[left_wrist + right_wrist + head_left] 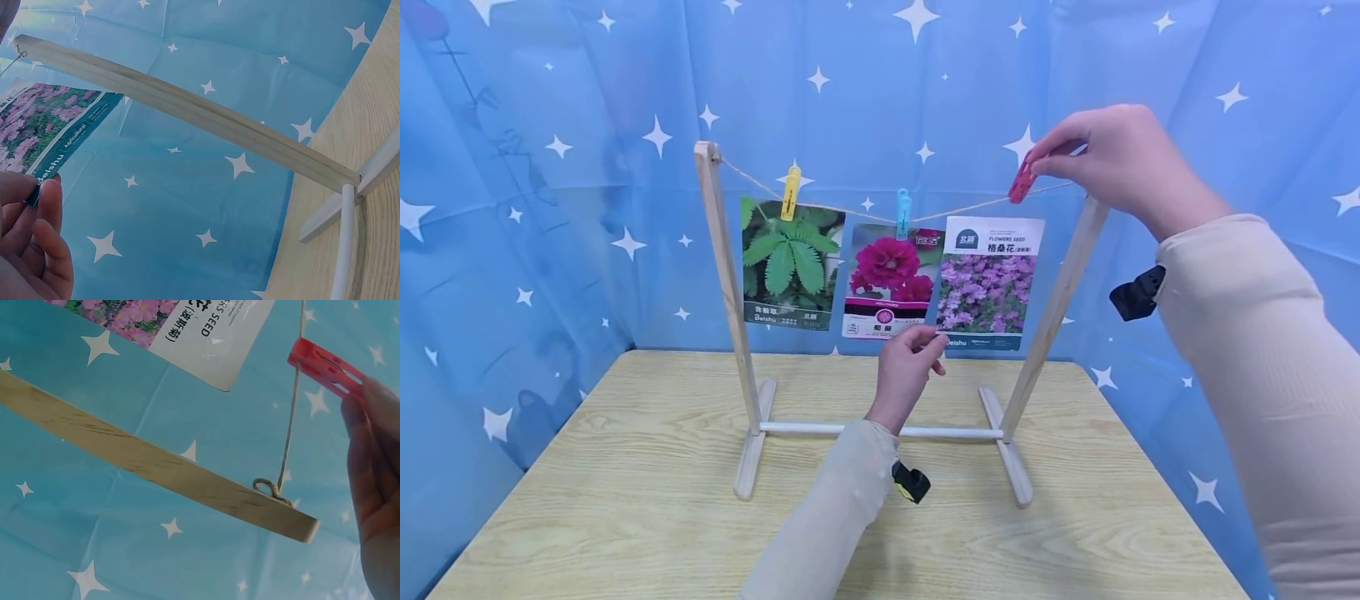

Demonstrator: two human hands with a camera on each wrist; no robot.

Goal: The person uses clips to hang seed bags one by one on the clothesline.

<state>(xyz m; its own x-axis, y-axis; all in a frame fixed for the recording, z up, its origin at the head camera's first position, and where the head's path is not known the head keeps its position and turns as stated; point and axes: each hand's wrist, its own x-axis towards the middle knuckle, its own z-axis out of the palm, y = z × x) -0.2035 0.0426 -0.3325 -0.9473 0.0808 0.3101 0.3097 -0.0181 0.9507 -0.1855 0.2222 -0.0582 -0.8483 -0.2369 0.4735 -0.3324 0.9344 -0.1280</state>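
My left hand pinches the lower left corner of a seed packet with purple-pink flowers; the left wrist view shows thumb and fingers on that corner of the packet. Higher up, my right hand pinches a red clothespin by its upper end. In the right wrist view the tip of the clothespin meets the string. The packet's top edge lies below the clothespin, apart from it. Beside this packet hangs a magenta-flower packet under a blue clothespin.
A green-leaf packet hangs from a yellow clothespin at the left. The string runs between two wooden posts joined by a white bar. The stand is on a wooden table before a blue starred curtain.
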